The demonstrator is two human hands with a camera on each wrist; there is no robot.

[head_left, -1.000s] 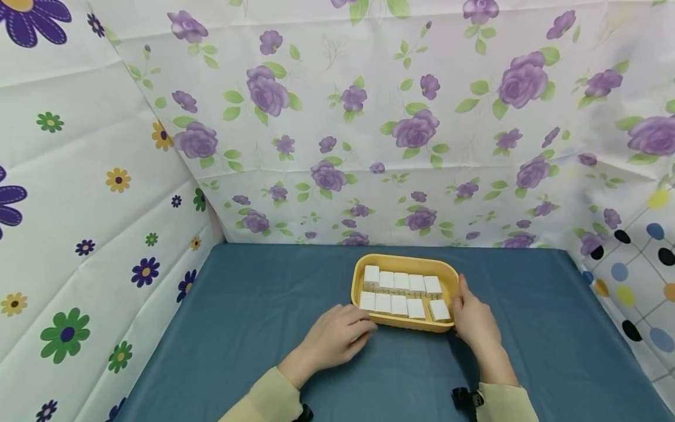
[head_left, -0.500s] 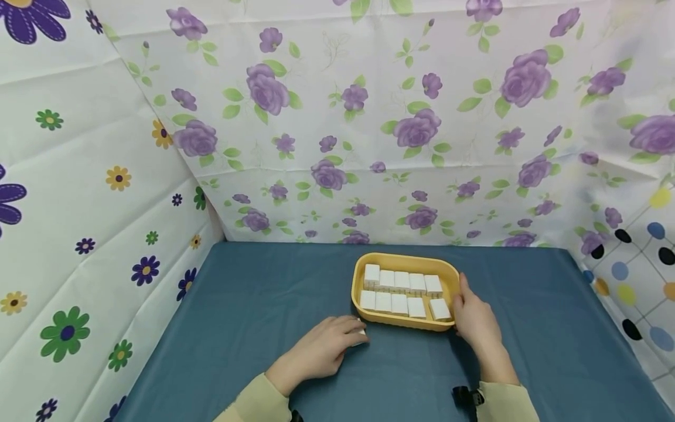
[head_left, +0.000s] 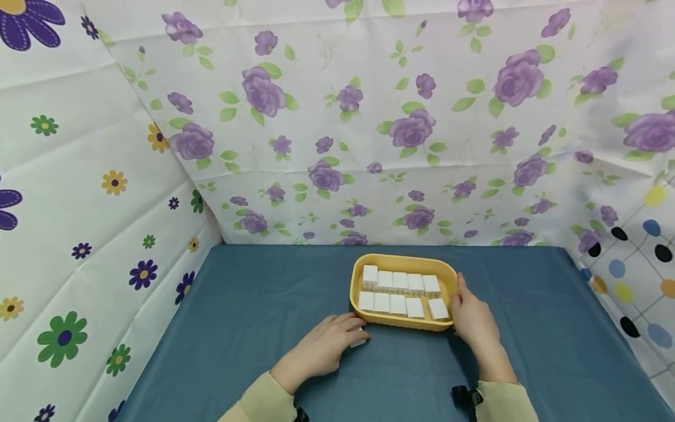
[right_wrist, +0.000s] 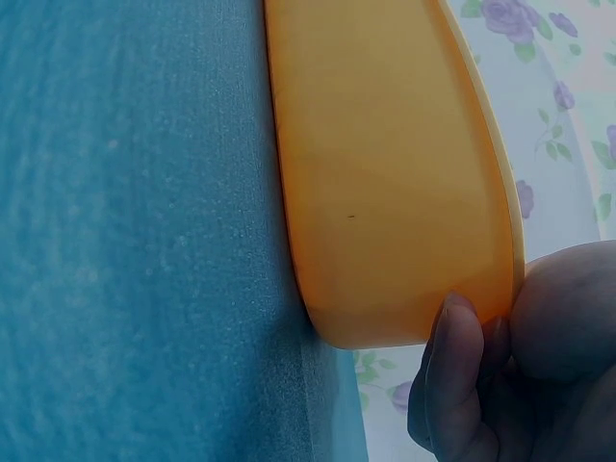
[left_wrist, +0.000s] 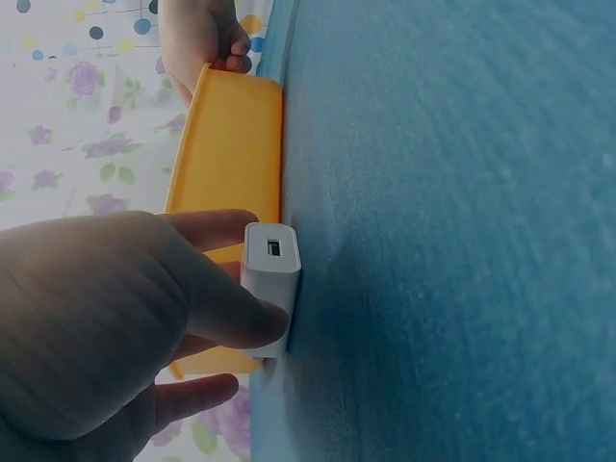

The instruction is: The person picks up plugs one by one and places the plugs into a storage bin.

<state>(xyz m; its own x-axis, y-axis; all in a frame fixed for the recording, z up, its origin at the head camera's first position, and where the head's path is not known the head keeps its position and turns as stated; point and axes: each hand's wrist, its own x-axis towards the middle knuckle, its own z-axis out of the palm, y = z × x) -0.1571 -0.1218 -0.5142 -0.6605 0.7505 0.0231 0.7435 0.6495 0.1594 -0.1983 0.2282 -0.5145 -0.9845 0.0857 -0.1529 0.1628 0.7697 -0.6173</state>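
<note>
My left hand [head_left: 324,346] pinches a white USB charger [left_wrist: 273,252] between thumb and fingers, low at the cloth just in front of the tray's near left corner. Its USB port faces the left wrist camera. In the head view the fingers cover most of this charger. The yellow tray [head_left: 403,322] holds several white blocks [head_left: 399,282] in two rows, which look like more chargers. At the tray's right end, my right hand [head_left: 476,319] grips the rim; in the right wrist view its fingers [right_wrist: 456,351] lie against the outer wall [right_wrist: 395,192].
A blue cloth [head_left: 253,293] covers the table. Behind it stands a white backdrop [head_left: 369,193] with purple roses. Patterned sheets close off the left side [head_left: 95,223] and the right side [head_left: 640,264].
My left hand has come from the tray's near left edge toward me and slightly left, and the white charger now shows under its fingers. The right hand and tray have stayed put.
</note>
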